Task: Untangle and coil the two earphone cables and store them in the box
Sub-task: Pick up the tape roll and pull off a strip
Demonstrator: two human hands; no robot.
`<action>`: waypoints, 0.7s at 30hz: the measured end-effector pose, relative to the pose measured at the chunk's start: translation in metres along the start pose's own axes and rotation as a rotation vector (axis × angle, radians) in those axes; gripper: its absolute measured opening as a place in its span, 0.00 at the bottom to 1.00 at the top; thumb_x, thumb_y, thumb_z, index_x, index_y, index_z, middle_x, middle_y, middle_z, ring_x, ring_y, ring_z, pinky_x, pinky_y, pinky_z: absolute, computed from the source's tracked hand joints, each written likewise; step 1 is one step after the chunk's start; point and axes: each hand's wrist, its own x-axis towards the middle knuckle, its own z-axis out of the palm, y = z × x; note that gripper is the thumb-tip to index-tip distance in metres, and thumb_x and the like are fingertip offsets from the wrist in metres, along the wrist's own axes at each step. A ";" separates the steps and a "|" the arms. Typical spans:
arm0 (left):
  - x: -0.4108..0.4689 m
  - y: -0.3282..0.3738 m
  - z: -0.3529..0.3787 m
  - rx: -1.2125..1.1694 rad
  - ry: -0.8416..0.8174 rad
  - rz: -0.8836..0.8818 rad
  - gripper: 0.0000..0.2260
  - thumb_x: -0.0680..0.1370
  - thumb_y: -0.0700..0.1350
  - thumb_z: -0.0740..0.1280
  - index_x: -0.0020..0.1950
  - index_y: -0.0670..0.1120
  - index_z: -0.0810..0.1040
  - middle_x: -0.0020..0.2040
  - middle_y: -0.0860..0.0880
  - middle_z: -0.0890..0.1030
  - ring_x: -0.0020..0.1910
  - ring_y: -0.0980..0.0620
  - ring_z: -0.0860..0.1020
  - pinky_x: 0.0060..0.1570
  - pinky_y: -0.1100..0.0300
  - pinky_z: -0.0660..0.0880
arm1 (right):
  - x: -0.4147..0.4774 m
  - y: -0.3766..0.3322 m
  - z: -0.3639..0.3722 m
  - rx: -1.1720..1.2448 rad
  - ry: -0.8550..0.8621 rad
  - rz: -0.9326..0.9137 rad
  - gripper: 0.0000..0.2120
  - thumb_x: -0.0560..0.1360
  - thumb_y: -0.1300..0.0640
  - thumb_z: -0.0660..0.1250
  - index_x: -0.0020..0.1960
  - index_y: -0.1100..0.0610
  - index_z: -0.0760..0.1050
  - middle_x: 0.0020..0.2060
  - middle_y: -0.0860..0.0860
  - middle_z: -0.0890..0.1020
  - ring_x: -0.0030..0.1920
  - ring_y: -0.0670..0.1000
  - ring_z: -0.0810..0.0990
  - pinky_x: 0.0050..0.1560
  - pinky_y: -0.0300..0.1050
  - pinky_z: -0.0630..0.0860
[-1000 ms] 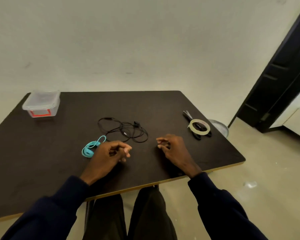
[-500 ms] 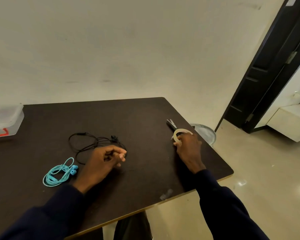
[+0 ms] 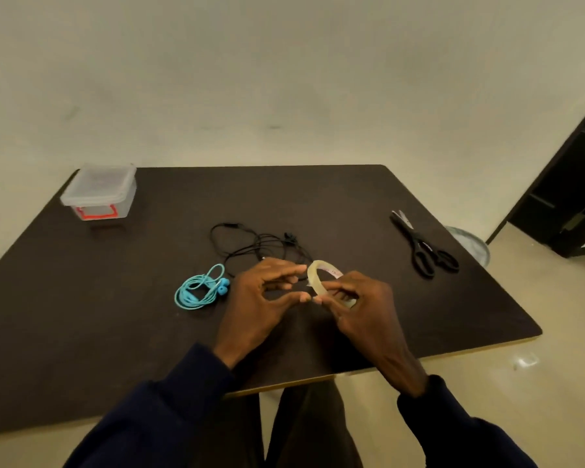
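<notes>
The right hand [image 3: 362, 305] held a tape roll [image 3: 320, 282] above the table [image 3: 81, 315], its fingers curled through and around the ring. The left hand [image 3: 260, 298] was beside it with fingers spread in an open curve, thumb and forefinger tips reaching toward the roll's near edge; whether they touched the tape could not be told. The blue earphones [image 3: 200, 290] lay coiled on the table just left of the left hand. The black earphones [image 3: 257, 244] lay in a loose tangle just behind the hands, partly hidden by them. The box [image 3: 98, 194], lid on, stood at the far left corner, well apart from both cables. Scissors [image 3: 423, 244] lay to the right
</notes>
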 end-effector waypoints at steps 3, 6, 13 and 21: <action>-0.015 0.000 -0.013 0.041 0.044 0.032 0.17 0.70 0.39 0.79 0.58 0.45 0.85 0.54 0.51 0.83 0.51 0.53 0.83 0.52 0.63 0.80 | -0.007 -0.024 0.012 0.045 -0.025 -0.064 0.12 0.69 0.57 0.80 0.52 0.53 0.85 0.43 0.46 0.84 0.42 0.44 0.82 0.44 0.36 0.80; -0.032 0.000 -0.029 0.071 0.142 0.036 0.10 0.72 0.39 0.77 0.53 0.45 0.87 0.50 0.51 0.84 0.50 0.55 0.83 0.52 0.64 0.79 | -0.012 -0.043 0.026 0.089 -0.066 -0.102 0.15 0.68 0.59 0.80 0.52 0.47 0.82 0.43 0.43 0.83 0.45 0.44 0.82 0.45 0.34 0.79; -0.054 -0.010 -0.057 0.086 0.218 -0.009 0.10 0.75 0.38 0.75 0.55 0.45 0.86 0.51 0.52 0.86 0.51 0.56 0.84 0.53 0.60 0.81 | -0.021 -0.062 0.049 0.077 -0.143 -0.158 0.15 0.69 0.59 0.79 0.54 0.51 0.82 0.45 0.41 0.82 0.49 0.43 0.81 0.48 0.33 0.79; -0.064 -0.015 -0.074 0.227 0.134 -0.021 0.11 0.76 0.37 0.74 0.57 0.44 0.84 0.53 0.50 0.85 0.53 0.59 0.82 0.55 0.64 0.80 | -0.021 -0.067 0.063 -0.066 -0.178 -0.175 0.14 0.69 0.56 0.79 0.54 0.56 0.84 0.49 0.50 0.84 0.49 0.48 0.80 0.51 0.47 0.80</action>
